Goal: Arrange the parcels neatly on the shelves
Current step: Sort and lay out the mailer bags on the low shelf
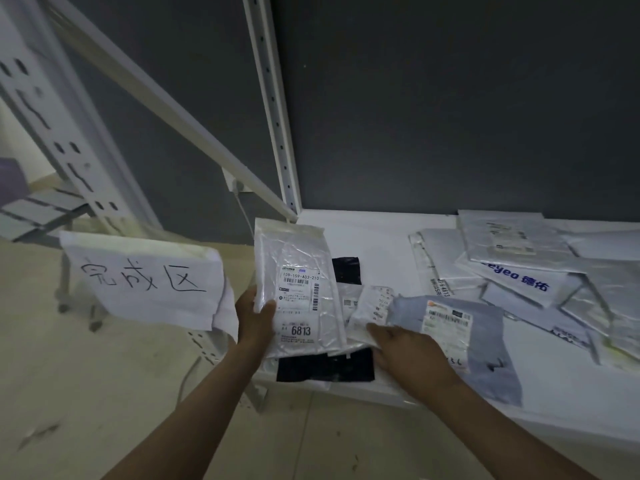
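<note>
My left hand [255, 317] grips the left edge of a clear plastic parcel [298, 268] with a label reading 6813, held tilted above the left end of the white shelf [377, 237]. My right hand [403, 348] lies on a small white parcel [372, 310] and touches the grey-blue parcel [460, 337] beside it; whether its fingers hold anything is hidden. A black parcel [325, 368] lies under them at the shelf's front edge. Another black parcel [347, 270] peeks out behind the clear one.
Several silver and white parcels [519, 271] lie heaped at the shelf's right. A white upright post [273, 109] and a slanted brace [166, 109] frame the shelf. A handwritten paper sign [145, 278] hangs at the left. Dark wall behind, beige floor below.
</note>
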`<state>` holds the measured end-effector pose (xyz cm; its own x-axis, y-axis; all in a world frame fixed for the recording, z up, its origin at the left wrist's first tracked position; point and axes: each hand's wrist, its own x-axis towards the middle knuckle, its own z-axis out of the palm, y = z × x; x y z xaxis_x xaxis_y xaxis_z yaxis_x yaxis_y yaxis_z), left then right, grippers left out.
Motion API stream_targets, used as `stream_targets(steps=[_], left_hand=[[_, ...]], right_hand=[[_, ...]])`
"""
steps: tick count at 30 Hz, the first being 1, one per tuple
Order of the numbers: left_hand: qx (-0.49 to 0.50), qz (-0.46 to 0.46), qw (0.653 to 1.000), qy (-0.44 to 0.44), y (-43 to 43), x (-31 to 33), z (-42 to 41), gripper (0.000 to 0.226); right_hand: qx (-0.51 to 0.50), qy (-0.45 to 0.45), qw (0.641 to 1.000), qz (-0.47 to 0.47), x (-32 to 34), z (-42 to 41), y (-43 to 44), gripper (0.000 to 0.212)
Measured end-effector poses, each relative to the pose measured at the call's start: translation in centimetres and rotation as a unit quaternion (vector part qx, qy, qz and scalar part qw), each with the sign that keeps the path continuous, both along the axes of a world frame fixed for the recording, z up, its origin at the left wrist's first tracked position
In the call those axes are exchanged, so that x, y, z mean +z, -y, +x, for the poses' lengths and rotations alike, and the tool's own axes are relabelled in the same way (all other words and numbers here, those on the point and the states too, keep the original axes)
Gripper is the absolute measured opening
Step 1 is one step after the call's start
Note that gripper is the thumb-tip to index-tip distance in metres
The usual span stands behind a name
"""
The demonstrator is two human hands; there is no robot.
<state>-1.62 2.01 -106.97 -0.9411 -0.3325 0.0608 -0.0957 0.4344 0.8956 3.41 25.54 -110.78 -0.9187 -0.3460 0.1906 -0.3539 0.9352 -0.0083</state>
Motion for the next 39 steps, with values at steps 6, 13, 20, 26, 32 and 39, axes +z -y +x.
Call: stream_targets(steps=[6,13,20,26,32,39], left_hand=[[-0.057,-0.013,0.998,0.011,-1.7,-0.7,0.8,0.032],[-0.146,-0.049,0.987,0.055,-5.3,-2.6,1.3,0.042],[-0.164,-0.353,0.918,0.074,-4.8,-3.6,1.7,0.053],[-0.161,-0.37,0.914,0.049,-3.9,-3.0,1.2,0.028],[-0.209,-0.361,0.905,-0.08,-7.8,-2.1,-0.3,0.034],[-0.35,-0.415,0.836,-0.081,-19.2,-2.1,-4.0,0.047]], right_hand=[[-0.171,-0.002,0.956,-0.238,2.0,0.2,-3.3,0.038],[-0.117,-0.074,0.96,-0.242,1.3,0.5,-3.7,0.052],[-0.018,-0.095,0.993,-0.063,-0.9,1.1,-2.2,0.049],[-0.002,0.062,0.998,-0.023,-2.3,1.4,-2.0,0.073],[-0.052,0.039,0.985,-0.158,1.0,0.2,-5.5,0.065],[-0.253,0.0,0.966,-0.056,0.4,0.5,-17.9,0.035]])
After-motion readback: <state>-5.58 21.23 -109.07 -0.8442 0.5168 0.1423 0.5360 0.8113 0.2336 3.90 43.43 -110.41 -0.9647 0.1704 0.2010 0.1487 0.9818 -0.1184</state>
